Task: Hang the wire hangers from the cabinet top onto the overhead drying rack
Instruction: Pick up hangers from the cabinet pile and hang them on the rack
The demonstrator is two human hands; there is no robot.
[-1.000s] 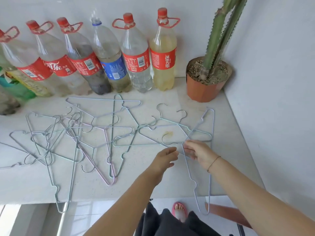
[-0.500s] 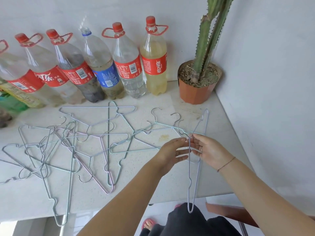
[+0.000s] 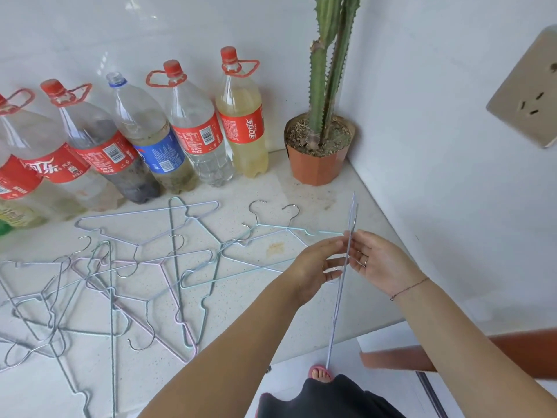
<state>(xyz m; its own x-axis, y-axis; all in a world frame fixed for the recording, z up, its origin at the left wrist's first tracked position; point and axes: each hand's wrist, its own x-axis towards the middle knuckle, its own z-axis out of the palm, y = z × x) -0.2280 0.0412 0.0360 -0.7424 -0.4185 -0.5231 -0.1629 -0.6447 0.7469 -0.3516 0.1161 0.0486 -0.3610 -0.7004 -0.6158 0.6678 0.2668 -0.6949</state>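
A pale lilac wire hanger (image 3: 337, 309) is held edge-on and nearly upright above the right front of the white cabinet top (image 3: 316, 206). My left hand (image 3: 313, 267) pinches its wire from the left. My right hand (image 3: 376, 263) grips it from the right, palm turned toward me. The hanger's lower end hangs past the cabinet's front edge. Several more wire hangers (image 3: 171, 236), grey, pale blue and pink, lie tangled flat across the left and middle of the top. No overhead drying rack is in view.
Several plastic bottles (image 3: 199, 137) line the back wall. A potted cactus (image 3: 319, 152) stands in the back right corner. The right wall carries a socket plate (image 3: 527, 95). Below the front edge are my foot in a pink sandal (image 3: 319, 372) and a brown ledge (image 3: 452, 351).
The lilac hanger has come up off the cabinet top and turned from lying flat to edge-on and upright between both hands. My view has tilted upward.
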